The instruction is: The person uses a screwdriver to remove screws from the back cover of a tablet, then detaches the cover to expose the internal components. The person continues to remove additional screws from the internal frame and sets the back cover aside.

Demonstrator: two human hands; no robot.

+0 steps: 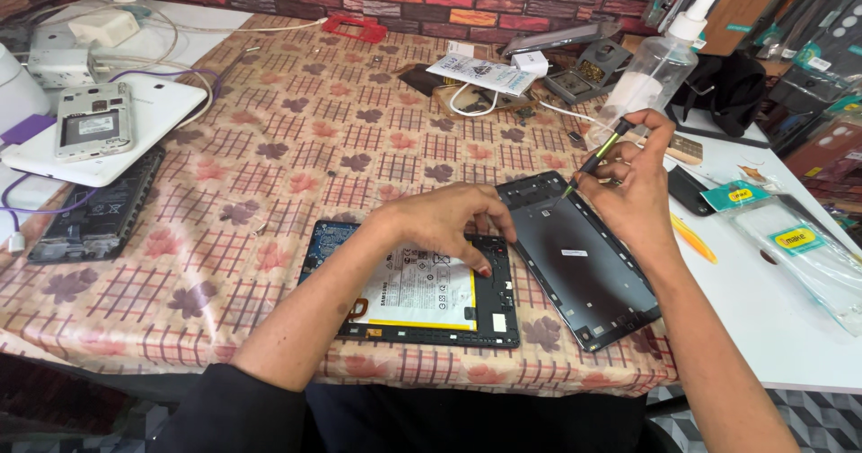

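the opened tablet (422,291) lay face down near the front edge of the table, on a patterned cloth (269,175) with red checks and leaf shapes. its back was off, showing one large white battery with a yellow strip along its lower edge, a blue circuit board at the left end and a black frame all round. just to its right, touching or nearly touching its corner, lay the single dark grey back cover (579,260), inner side up and turned at an angle. the left hand (444,219) rested on the upper right part of the tablet, fingers curled and partly spread, fingertips pressing on the frame beside the battery; it gripped nothing. the right hand (633,188) hovered above the top end of the back cover, fingers pinched narrowly around one slim screwdriver (597,158) with a black and green handle, its tip pointing down towards the cover's upper edge. behind that hand stood one clear plastic bottle (651,71) with a white nozzle. at the far left, well apart, sat one white tablet (117,139) with a small opened phone (94,121) lying on it, and one more dark opened device (99,215) beside them. one orange pry tool (693,239) lay on the white surface to the right.
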